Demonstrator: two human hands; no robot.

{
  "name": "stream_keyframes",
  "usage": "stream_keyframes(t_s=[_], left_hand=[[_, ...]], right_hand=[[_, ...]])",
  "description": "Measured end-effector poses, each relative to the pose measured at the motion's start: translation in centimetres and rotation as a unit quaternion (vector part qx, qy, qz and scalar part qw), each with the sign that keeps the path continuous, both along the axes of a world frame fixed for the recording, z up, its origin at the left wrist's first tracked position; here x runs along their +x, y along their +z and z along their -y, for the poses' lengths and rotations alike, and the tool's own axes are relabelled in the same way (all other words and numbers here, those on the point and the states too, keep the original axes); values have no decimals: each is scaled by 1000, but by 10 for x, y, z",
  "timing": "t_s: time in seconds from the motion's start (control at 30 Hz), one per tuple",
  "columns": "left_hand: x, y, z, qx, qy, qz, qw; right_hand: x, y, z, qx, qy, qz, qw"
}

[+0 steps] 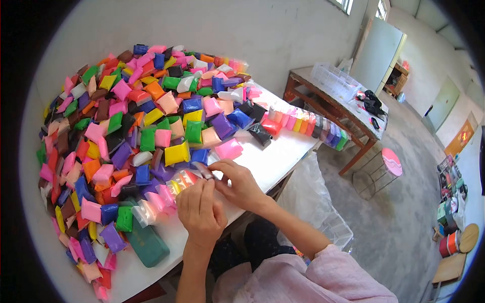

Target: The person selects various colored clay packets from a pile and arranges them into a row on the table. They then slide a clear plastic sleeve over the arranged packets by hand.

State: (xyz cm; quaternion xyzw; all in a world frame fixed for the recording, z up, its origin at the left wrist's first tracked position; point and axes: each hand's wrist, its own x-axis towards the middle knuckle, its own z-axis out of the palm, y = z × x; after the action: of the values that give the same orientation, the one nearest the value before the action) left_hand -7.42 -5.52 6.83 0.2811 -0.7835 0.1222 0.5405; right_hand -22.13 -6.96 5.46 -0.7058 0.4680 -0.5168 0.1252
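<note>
My right hand (238, 186) pinches a small dark brown packet (203, 170) between thumb and fingers at the edge of the pile. Close against it, my left hand (202, 211) is closed, its fingers bent together; what they grip is hidden. Beside the left hand runs a short row of packets (164, 197), white, pink, yellow and red, lined up on edge. A yellow packet (177, 154) and a blue packet (200, 157) lie just beyond my fingers.
A large pile of coloured packets (121, 126) covers much of the white table (298, 144). A longer row of packets (303, 123) stands at its right end. A green case (147, 243) lies at the front left. Right are a plastic bag (308, 192), a pink-topped stool (391, 161) and a wooden table (323, 96).
</note>
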Motion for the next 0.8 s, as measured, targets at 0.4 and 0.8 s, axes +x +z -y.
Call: stream_keyframes(t_s=[0.4, 0.8], left_hand=[[-2, -4, 1, 31, -41, 67, 996], [-6, -9, -1, 16, -99, 122, 987]], right_hand=[[-57, 7, -16, 30, -278, -73, 957], [-90, 1, 9, 49, -416, -278, 864]])
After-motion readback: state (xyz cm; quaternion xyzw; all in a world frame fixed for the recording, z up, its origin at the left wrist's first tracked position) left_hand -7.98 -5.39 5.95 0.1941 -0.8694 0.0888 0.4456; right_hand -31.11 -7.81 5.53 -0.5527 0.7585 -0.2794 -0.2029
